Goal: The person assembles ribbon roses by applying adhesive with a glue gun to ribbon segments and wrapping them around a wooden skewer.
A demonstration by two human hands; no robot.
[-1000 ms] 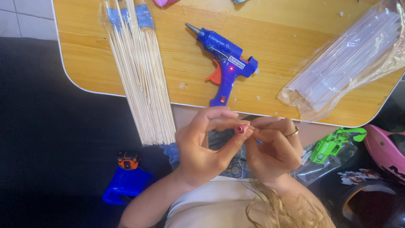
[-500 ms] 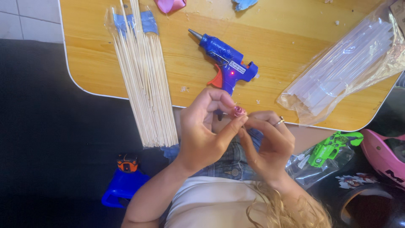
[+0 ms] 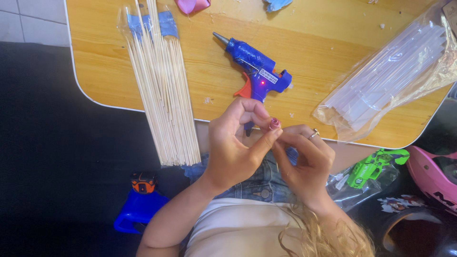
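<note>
Wooden surface point(image 3: 333, 81) carries glue gun point(image 3: 254, 71) and skewers point(image 3: 164, 95). Just below its edge, my left hand point(image 3: 233, 147) and right hand point(image 3: 304, 162) pinch a small pink roll point(image 3: 274, 123), apparently shaping it; steady fingertip pressure needed.

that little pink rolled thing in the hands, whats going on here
A person seated at a wooden table pinches a small pink rolled piece between the fingertips of both hands, the left hand and the right hand, just in front of the table's near edge. A blue glue gun lies on the table behind the hands, with a small red light showing. A bundle of thin wooden sticks overhangs the edge to the left, and a clear bag of glue sticks lies to the right.
</note>
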